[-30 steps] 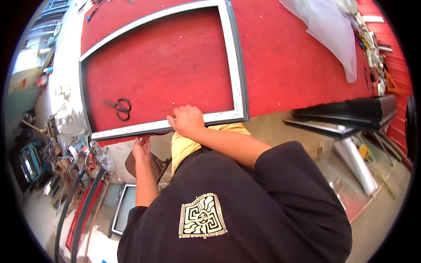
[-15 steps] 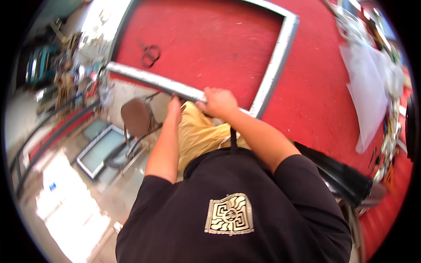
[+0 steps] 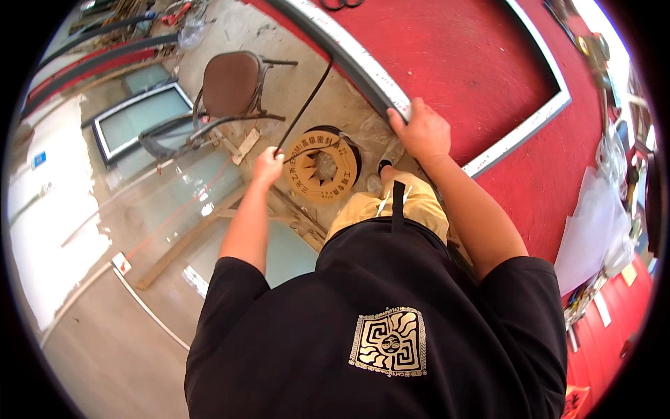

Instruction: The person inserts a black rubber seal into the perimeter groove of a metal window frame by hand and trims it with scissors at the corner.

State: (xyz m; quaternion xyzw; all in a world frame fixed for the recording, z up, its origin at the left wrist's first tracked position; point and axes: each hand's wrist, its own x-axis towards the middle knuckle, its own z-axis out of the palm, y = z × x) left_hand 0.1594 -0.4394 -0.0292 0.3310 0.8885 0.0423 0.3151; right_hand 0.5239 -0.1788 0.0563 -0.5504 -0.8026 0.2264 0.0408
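Note:
A rectangular frame [image 3: 352,52], white-faced with dark sides, lies on a red tabletop [image 3: 440,56]. At its near edge, my right hand [image 3: 423,130] is closed over the bar, thumb against the dark side. Lower and to the left, my left hand [image 3: 268,167] grips a thin black rubber sealing strip [image 3: 307,101]. From that fist the strip rises taut to the frame's dark side. Its other part curves toward a coil with a round tan cardboard face [image 3: 305,183] on the floor.
A brown-seated chair [image 3: 230,84] stands left of the coil, near a smaller glazed frame [image 3: 143,120]. Glass panes and a wooden strip [image 3: 181,248] lie lower left. Black scissor handles [image 3: 342,3] show inside the big frame. Clear plastic sheeting [image 3: 586,223] hangs at the right.
My left hand has moved away from the frame, down and left, drawing the black strip out. The view has swung left, bringing the coil into sight. My right hand stays on the frame.

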